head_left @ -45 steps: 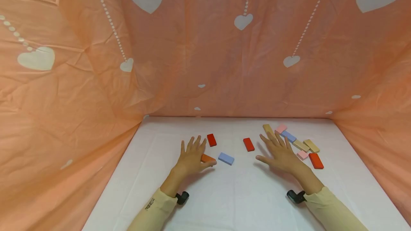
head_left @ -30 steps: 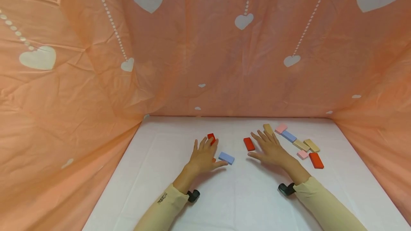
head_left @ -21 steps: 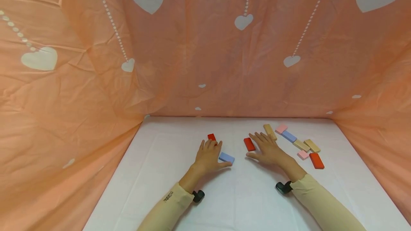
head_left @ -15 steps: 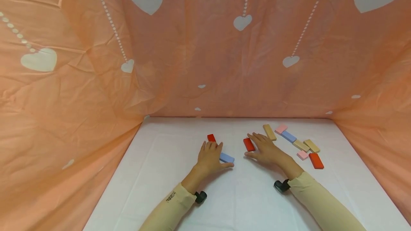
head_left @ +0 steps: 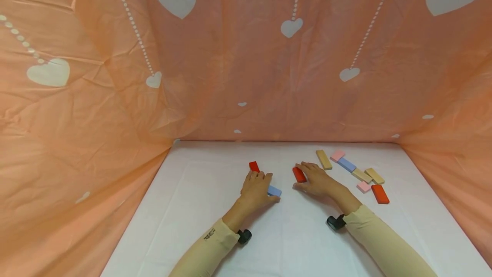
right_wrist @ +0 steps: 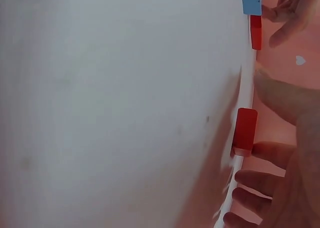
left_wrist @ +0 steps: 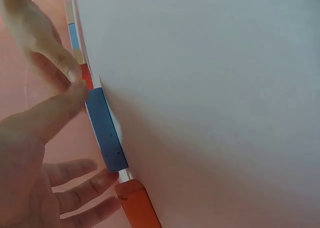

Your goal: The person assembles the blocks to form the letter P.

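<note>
The left hand [head_left: 255,189], fingers loosely spread, bracketed a blue block [head_left: 274,191], presumably so thumb and fingertips faced opposite ends. The right hand [head_left: 317,181], likewise unclosed, bracketed a red block [head_left: 299,175]. In the head view, blue lay at the left hand's three o'clock, red toward the right's ten; contact was unclear.

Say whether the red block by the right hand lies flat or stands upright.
Flat: in the head view, the red block beside the right hand has its broad face up.
</note>
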`<state>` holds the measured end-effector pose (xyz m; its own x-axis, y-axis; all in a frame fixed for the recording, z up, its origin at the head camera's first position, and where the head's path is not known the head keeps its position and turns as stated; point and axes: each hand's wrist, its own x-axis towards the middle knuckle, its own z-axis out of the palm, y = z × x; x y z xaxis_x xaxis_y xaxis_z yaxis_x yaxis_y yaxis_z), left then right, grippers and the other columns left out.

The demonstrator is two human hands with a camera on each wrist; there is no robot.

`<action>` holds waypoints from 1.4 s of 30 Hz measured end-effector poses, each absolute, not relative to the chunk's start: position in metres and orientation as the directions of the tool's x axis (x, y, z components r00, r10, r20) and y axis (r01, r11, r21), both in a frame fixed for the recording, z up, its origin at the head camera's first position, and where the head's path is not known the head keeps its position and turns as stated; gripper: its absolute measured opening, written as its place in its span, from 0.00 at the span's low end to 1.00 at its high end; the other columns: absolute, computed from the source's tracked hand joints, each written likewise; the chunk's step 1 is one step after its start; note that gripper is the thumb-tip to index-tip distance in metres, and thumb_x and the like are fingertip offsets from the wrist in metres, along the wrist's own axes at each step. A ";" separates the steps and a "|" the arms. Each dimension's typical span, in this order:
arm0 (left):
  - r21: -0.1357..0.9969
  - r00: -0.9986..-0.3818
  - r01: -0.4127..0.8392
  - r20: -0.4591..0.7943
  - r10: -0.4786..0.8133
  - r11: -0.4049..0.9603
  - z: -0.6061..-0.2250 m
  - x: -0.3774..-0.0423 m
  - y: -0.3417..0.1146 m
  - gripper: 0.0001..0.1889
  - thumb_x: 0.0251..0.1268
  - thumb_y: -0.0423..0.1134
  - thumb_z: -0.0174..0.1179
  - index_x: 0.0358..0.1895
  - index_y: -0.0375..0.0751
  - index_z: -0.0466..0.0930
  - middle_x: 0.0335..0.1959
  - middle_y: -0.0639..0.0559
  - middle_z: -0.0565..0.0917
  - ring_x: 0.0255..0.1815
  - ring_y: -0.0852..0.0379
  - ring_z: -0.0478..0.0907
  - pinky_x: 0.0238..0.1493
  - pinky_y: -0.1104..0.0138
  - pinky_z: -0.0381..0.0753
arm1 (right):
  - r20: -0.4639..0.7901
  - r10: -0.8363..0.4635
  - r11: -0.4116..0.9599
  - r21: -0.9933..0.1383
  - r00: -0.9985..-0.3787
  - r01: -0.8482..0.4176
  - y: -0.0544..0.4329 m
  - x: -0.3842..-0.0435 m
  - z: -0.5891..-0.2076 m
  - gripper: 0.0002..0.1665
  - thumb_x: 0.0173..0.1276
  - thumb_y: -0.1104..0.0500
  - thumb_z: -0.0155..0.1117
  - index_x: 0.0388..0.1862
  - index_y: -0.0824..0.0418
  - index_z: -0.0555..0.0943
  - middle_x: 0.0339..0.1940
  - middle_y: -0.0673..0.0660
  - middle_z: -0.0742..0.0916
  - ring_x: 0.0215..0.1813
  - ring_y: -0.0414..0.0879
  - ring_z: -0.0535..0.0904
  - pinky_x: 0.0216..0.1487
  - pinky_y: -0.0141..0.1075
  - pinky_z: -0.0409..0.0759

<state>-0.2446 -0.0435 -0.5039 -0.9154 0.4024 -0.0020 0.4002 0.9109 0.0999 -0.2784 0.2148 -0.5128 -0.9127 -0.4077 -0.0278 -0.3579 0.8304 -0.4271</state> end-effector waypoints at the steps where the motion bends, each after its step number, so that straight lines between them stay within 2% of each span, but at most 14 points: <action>1: 0.097 -0.914 0.403 -0.004 0.406 0.910 -0.504 -0.245 -0.043 0.44 0.65 0.67 0.71 0.78 0.44 0.73 0.66 0.45 0.81 0.71 0.44 0.74 0.83 0.47 0.61 | -0.036 -0.402 0.834 -0.427 -0.915 -0.349 0.215 -0.278 -0.513 0.51 0.72 0.40 0.73 0.83 0.65 0.66 0.82 0.73 0.68 0.81 0.73 0.62 0.77 0.71 0.64; 9: 0.101 -0.915 0.400 -0.007 0.403 0.911 -0.503 -0.242 -0.044 0.43 0.66 0.66 0.71 0.77 0.45 0.73 0.66 0.45 0.81 0.71 0.44 0.74 0.82 0.47 0.62 | -0.044 -0.413 0.845 -0.391 -0.910 -0.364 0.214 -0.270 -0.511 0.49 0.72 0.47 0.75 0.81 0.71 0.66 0.79 0.75 0.71 0.79 0.73 0.65 0.76 0.68 0.67; 20: 0.146 -0.924 0.377 -0.014 0.383 0.915 -0.503 -0.242 -0.044 0.43 0.66 0.65 0.71 0.76 0.45 0.72 0.64 0.44 0.81 0.69 0.43 0.74 0.82 0.47 0.62 | 0.017 -0.464 0.830 -0.341 -0.886 -0.441 0.216 -0.262 -0.508 0.38 0.72 0.57 0.75 0.74 0.73 0.74 0.68 0.72 0.81 0.68 0.69 0.76 0.72 0.63 0.75; 27: 0.168 -0.909 0.411 0.001 0.417 0.896 -0.504 -0.243 -0.046 0.43 0.65 0.63 0.74 0.77 0.47 0.71 0.60 0.46 0.82 0.65 0.46 0.76 0.78 0.50 0.70 | 0.027 -0.439 0.798 -0.447 -0.898 -0.403 0.218 -0.257 -0.510 0.36 0.66 0.59 0.80 0.69 0.71 0.78 0.61 0.66 0.84 0.61 0.61 0.79 0.68 0.60 0.79; 30: 0.212 -0.899 0.431 0.015 0.438 0.877 -0.503 -0.243 -0.048 0.42 0.64 0.59 0.76 0.77 0.46 0.72 0.58 0.46 0.82 0.60 0.48 0.77 0.72 0.53 0.75 | 0.043 -0.440 0.768 -0.500 -0.897 -0.400 0.219 -0.252 -0.512 0.36 0.64 0.60 0.82 0.67 0.72 0.78 0.59 0.66 0.85 0.60 0.61 0.80 0.67 0.59 0.80; 35: 0.383 -0.894 0.405 -0.025 0.448 0.830 -0.500 -0.243 -0.051 0.40 0.65 0.49 0.78 0.78 0.46 0.71 0.58 0.47 0.81 0.56 0.50 0.80 0.59 0.53 0.85 | 0.054 -0.426 0.741 -0.551 -0.903 -0.383 0.219 -0.243 -0.514 0.39 0.63 0.60 0.83 0.68 0.73 0.77 0.58 0.65 0.84 0.61 0.60 0.80 0.68 0.58 0.80; 39: 0.461 -0.891 0.372 -0.067 0.449 0.806 -0.501 -0.245 -0.054 0.40 0.66 0.46 0.78 0.78 0.47 0.69 0.63 0.47 0.80 0.63 0.49 0.80 0.62 0.44 0.84 | 0.068 -0.415 0.727 -0.575 -0.907 -0.376 0.216 -0.235 -0.513 0.38 0.61 0.58 0.85 0.66 0.71 0.78 0.57 0.62 0.85 0.60 0.60 0.81 0.67 0.58 0.81; 42: 0.489 -0.887 0.364 -0.079 0.456 0.792 -0.502 -0.248 -0.056 0.39 0.66 0.45 0.78 0.77 0.46 0.69 0.64 0.47 0.80 0.65 0.49 0.79 0.66 0.44 0.83 | 0.082 -0.421 0.712 -0.587 -0.903 -0.385 0.213 -0.228 -0.512 0.36 0.59 0.58 0.87 0.63 0.68 0.80 0.55 0.59 0.85 0.59 0.57 0.80 0.66 0.57 0.81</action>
<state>-0.2476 -0.0563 -0.5016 -0.8866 0.4558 -0.0789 0.3639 0.7925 0.4894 -0.2278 0.2131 -0.5117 -0.9034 -0.4209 0.0822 -0.3850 0.7119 -0.5873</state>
